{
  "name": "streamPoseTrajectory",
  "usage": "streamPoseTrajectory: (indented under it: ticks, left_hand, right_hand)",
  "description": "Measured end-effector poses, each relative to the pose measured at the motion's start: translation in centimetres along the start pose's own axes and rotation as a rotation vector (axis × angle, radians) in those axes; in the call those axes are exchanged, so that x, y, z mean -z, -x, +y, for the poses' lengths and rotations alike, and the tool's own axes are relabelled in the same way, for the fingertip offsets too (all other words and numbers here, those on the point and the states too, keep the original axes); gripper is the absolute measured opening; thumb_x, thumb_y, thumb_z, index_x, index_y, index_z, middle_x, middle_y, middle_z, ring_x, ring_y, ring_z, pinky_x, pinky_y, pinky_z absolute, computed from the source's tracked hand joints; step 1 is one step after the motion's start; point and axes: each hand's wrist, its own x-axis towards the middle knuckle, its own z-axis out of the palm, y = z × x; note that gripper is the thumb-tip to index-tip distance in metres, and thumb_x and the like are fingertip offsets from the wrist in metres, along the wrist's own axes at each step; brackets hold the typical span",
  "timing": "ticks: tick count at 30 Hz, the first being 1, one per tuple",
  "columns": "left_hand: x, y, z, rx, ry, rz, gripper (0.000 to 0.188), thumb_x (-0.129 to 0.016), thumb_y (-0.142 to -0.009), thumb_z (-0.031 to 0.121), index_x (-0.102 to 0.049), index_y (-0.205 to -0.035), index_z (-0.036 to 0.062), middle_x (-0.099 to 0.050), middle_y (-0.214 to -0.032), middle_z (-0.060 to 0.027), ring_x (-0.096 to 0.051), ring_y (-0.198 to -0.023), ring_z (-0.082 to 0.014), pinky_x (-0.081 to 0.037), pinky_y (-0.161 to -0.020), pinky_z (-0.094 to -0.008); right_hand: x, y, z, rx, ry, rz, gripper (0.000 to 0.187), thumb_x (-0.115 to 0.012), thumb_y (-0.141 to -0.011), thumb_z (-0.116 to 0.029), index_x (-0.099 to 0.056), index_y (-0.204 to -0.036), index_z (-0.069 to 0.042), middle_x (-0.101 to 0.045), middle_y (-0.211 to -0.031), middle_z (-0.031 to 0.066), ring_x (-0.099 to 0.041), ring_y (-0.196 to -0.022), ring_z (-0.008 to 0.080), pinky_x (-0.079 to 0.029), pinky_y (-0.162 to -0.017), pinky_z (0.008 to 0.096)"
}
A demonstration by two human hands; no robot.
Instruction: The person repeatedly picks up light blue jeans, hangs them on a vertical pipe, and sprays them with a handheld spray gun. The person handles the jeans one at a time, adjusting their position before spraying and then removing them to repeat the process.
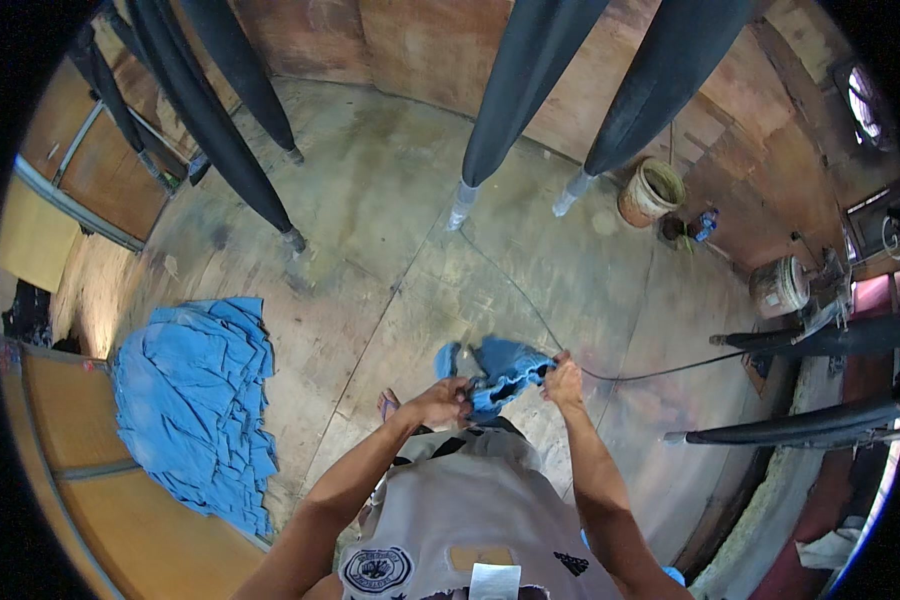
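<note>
A blue garment with a gathered, elastic-looking waistband [515, 381] hangs stretched between my two hands in front of my body. My left hand [444, 401] is closed on one end of the band. At the opposite end, my right hand [563, 379] grips the edge between thumb and fingers. The band's dark opening faces up toward me, and the rest of the cloth drops away toward the floor. On the floor to my left lies a large layered pile of blue garments [195, 400], apart from both hands.
Long black padded forms with pale tips [515, 90] stand out from the far side. A bucket [652, 192] sits by the far right wall, and another container [779, 286] farther right. A dark cable [660, 375] crosses the floor. Two more black forms [800, 422] jut from the right.
</note>
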Motion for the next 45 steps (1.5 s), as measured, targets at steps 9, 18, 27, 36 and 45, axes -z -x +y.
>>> streamPoseTrajectory:
  ticks: [9,18,27,36,45]
  left_hand:
    - [-2.0,-8.0,-9.6,0.145,-0.132,0.322,0.047,-0.074,-0.081,0.043,-0.065,-0.100,0.0011,-0.069,-0.098,-0.0250,-0.063,-0.095,-0.0426,-0.051,-0.086,-0.0465]
    - [-2.9,-17.9,-32.2,0.852,-0.428,0.002,0.030,-0.063,-0.090,0.030,-0.069,-0.111,0.0097,-0.072,-0.108,-0.0104,-0.069,-0.100,-0.0215,-0.054,-0.086,-0.0353]
    - [-7.0,-36.3,-30.2,0.159,-0.479,0.370,0.034,-0.065,-0.091,0.037,-0.070,-0.113,0.0120,-0.070,-0.110,-0.0169,-0.064,-0.108,-0.0363,-0.050,-0.092,-0.0482]
    - [5.1,-26.3,-42.4,0.589,-0.140,0.791,0.051,-0.061,-0.091,0.053,-0.075,-0.085,0.0043,-0.071,-0.085,-0.0223,-0.068,-0.087,-0.0424,-0.052,-0.080,-0.0492]
    - [23.6,-13.7,-48.6,0.354,0.001,1.335,0.024,-0.070,-0.084,0.021,-0.071,-0.083,-0.0031,-0.069,-0.073,-0.0141,-0.060,-0.062,-0.0220,-0.049,-0.062,-0.0408]
  right_hand:
    - [-5.1,-1.3,2.1,0.163,0.384,0.339,0.032,-0.059,-0.088,-0.015,-0.058,-0.111,0.007,-0.071,-0.083,0.0225,-0.073,-0.073,0.0320,-0.059,-0.070,0.0409]
    - [-22.8,-2.1,9.4,0.345,0.346,-0.300,0.022,-0.064,-0.089,-0.029,-0.062,-0.101,-0.011,-0.069,-0.083,0.0209,-0.068,-0.081,0.0413,-0.053,-0.073,0.0538]
    - [-30.9,-27.1,26.7,-0.234,0.056,0.384,0.046,-0.055,-0.090,-0.040,-0.065,-0.088,0.005,-0.066,-0.094,0.0323,-0.063,-0.091,0.0506,-0.050,-0.079,0.0569]
    - [-29.8,-28.4,8.1,0.415,-0.108,0.175,0.018,-0.064,-0.076,-0.013,-0.071,-0.082,0.002,-0.068,-0.091,0.0265,-0.067,-0.091,0.0422,-0.054,-0.083,0.0472]
    - [-37.4,-26.5,-9.2,0.495,-0.082,-0.064,0.023,-0.060,-0.084,-0.015,-0.069,-0.095,0.003,-0.067,-0.099,0.0273,-0.065,-0.099,0.0432,-0.052,-0.087,0.0481]
